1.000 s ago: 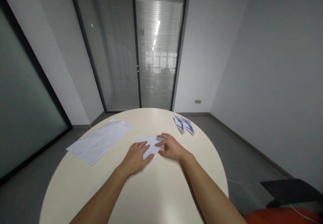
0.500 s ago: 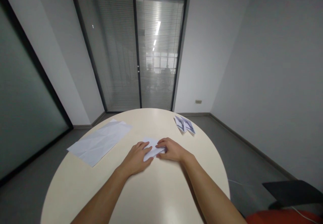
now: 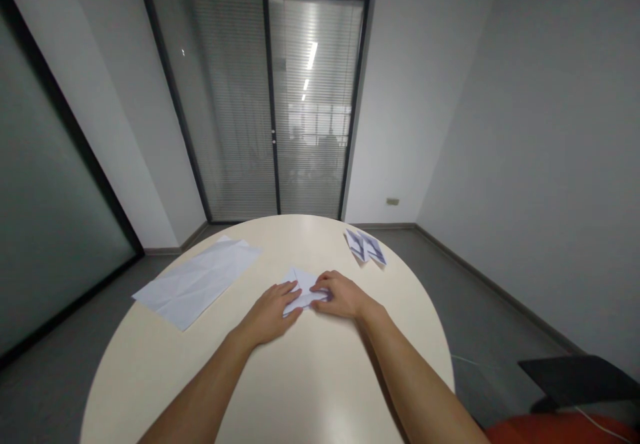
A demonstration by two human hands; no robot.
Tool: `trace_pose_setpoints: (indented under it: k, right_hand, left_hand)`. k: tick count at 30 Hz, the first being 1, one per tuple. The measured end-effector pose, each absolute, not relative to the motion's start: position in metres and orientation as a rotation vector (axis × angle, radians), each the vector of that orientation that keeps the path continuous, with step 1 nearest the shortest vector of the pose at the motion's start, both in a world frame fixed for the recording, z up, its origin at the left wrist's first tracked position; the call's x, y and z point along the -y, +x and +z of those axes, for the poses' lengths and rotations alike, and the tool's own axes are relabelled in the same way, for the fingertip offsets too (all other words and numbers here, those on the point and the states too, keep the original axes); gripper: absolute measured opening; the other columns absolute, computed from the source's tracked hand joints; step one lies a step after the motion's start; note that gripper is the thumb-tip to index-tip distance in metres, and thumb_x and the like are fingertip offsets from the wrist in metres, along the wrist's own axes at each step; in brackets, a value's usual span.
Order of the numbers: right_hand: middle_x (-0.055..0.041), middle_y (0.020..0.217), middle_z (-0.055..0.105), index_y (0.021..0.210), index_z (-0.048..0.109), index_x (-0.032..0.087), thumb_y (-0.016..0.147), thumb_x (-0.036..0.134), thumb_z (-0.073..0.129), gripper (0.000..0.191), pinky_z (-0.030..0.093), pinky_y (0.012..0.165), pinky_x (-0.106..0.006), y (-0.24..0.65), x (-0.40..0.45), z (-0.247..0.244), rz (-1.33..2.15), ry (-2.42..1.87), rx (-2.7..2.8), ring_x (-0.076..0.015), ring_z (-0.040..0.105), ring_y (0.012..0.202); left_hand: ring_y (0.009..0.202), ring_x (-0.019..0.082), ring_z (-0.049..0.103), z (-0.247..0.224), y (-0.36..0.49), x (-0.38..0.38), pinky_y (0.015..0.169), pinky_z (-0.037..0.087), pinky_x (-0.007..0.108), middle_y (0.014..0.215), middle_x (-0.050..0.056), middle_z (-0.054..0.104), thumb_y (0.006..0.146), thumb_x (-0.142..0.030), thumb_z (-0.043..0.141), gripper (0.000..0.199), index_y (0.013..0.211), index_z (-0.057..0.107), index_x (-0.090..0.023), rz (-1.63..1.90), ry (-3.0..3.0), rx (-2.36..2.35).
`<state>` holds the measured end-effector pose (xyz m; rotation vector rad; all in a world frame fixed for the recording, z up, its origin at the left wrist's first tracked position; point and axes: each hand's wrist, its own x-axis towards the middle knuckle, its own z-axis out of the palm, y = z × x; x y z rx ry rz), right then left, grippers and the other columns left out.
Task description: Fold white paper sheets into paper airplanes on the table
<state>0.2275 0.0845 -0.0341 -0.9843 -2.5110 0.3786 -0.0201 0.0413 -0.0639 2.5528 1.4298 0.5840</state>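
A small folded sheet of white paper (image 3: 307,297) lies on the round table between my two hands. My left hand (image 3: 274,309) rests on its left side, fingers spread and lying on the paper. From the right, my right hand (image 3: 340,295) grips the paper's edge between thumb and curled fingers. Those fingers hide part of the right side and its fold. Behind the fingers, the paper's far part shows a crease and a pointed edge.
A larger creased white paper sheet (image 3: 197,283) lies at the left of the cream round table (image 3: 310,377). Folded paper pieces (image 3: 366,247) sit near the far right edge. A red and black chair (image 3: 575,391) stands at lower right; glass doors (image 3: 255,97) are behind.
The folded paper's shape has shifted slightly under my fingers, with a crease and point now showing at its far side. Both hands have barely moved.
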Motion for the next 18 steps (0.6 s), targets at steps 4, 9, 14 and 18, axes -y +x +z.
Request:
trace_pose_setpoints:
  k: [4, 9, 14, 18]
  right_hand:
    - [-0.0099, 0.11, 0.071, 0.113, 0.076, 0.022, 0.084, 0.042, 0.07, 0.036, 0.046, 0.094, -0.034, 0.225, -0.082, -0.032, 0.413, -0.946, 2.521, -0.024, 0.063, 0.105]
    - [-0.009, 0.11, 0.072, 0.112, 0.077, 0.023, 0.087, 0.042, 0.068, 0.032, 0.046, 0.092, -0.032, 0.225, -0.082, -0.031, 0.45, -0.96, 2.516, -0.0233, 0.063, 0.105]
    - [-0.0073, 0.105, 0.073, 0.102, 0.078, 0.023, 0.095, 0.042, 0.058, 0.029, 0.045, 0.092, -0.03, 0.223, -0.082, -0.03, 0.451, -0.971, 2.498, -0.0212, 0.064, 0.102]
    - [-0.0087, 0.102, 0.073, 0.096, 0.078, 0.019, 0.099, 0.042, 0.053, 0.034, 0.044, 0.089, -0.029, 0.221, -0.082, -0.03, 0.425, -1.007, 2.493, -0.0208, 0.064, 0.099]
  left_hand:
    - [0.138, 0.025, 0.048, -0.061, -0.019, -0.041, 0.118, 0.032, 0.047, 0.149, 0.008, 0.052, 0.097, -0.046, 0.05, 0.045, 0.135, 0.061, -0.024, 0.619, 2.534, -1.423]
    - [0.124, 0.022, 0.06, -0.053, -0.014, -0.039, 0.112, 0.041, 0.039, 0.132, 0.007, 0.067, 0.096, -0.039, 0.052, 0.033, 0.118, 0.072, -0.023, 0.723, 2.484, -1.448]
    - [0.115, 0.021, 0.064, -0.048, -0.013, -0.038, 0.103, 0.047, 0.034, 0.122, 0.004, 0.072, 0.097, -0.036, 0.049, 0.029, 0.11, 0.073, -0.025, 0.769, 2.395, -1.505]
    - [0.108, 0.021, 0.067, -0.045, -0.014, -0.037, 0.094, 0.048, 0.032, 0.114, 0.004, 0.075, 0.098, -0.037, 0.046, 0.031, 0.108, 0.073, -0.025, 0.779, 2.347, -1.579]
